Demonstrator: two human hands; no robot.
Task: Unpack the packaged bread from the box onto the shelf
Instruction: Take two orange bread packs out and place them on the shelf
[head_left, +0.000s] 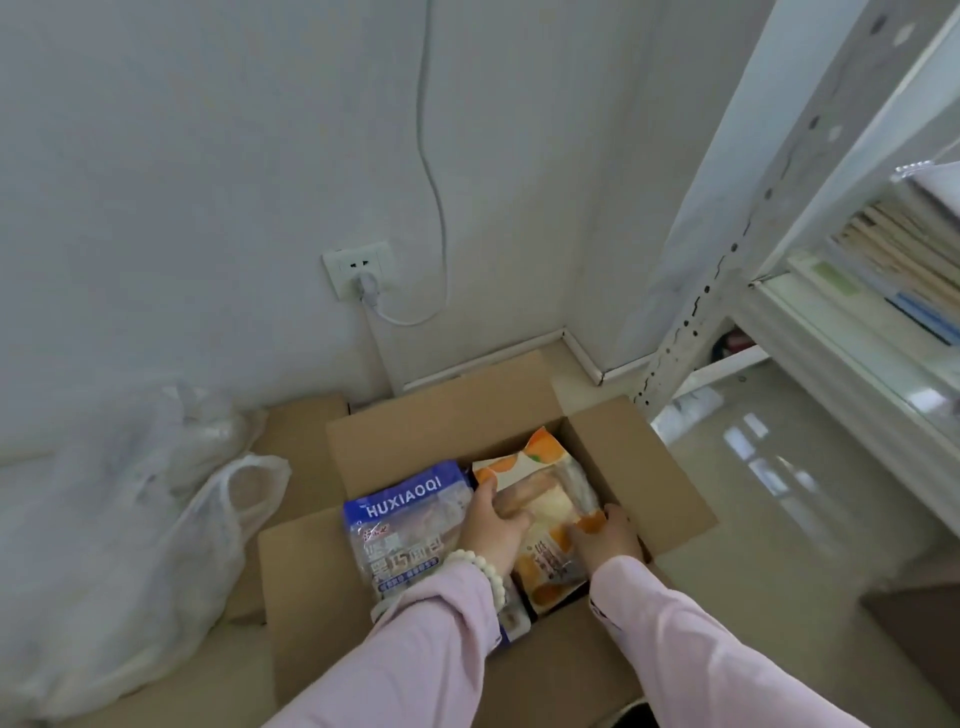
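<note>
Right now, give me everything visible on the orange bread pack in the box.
The orange bread pack is a glossy plastic bag, orange and white, with printed orange fruit and a clear window showing pale bread. It lies in the right half of the open cardboard box, one end toward the wall, beside a blue bread pack. The left hand grips its left edge, fingers curled over the window; the right hand holds its right edge.

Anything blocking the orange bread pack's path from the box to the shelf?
Nothing visible: the left hand and right hand grip the orange pack; the box flaps lie open, and the shelf stands to its right.
</note>
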